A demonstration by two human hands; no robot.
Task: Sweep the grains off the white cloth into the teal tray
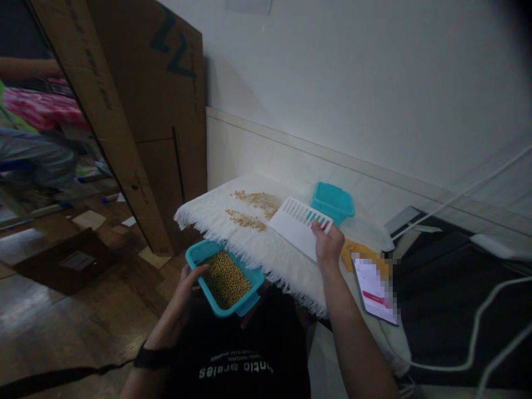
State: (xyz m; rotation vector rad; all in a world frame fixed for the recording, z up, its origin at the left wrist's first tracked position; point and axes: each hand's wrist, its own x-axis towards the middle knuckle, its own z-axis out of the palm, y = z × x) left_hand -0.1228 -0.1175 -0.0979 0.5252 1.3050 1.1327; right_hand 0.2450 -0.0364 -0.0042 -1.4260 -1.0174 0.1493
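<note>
Clock faces read from the middle of the view. We have the left hand at 8 o'clock, curled on a blue tub, thumb hooked over its rim; the other fingers are hidden by the tub, so we can't tell their spread. Tub sits at 7 o'clock, off the near edge of the cloth-covered tabletop, tilted a bit, with plenty of yellow beans inside.

Right hand at 4 o'clock, closed in a pinch on the slotted end of a white board, thumb on top. We see the board slant over the cloth; whether its far edge touches down is hard to say from here. Loose beans lie in two rough patches at the board's 10 o'clock.

Second blue tub stands at 3 o'clock, just behind the board, with a clear lid near it. From the right hand, we get a yellow packet and a phone at 4 o'clock. Big cardboard box upright at 10 o'clock; another person's arm past it, blurry.
</note>
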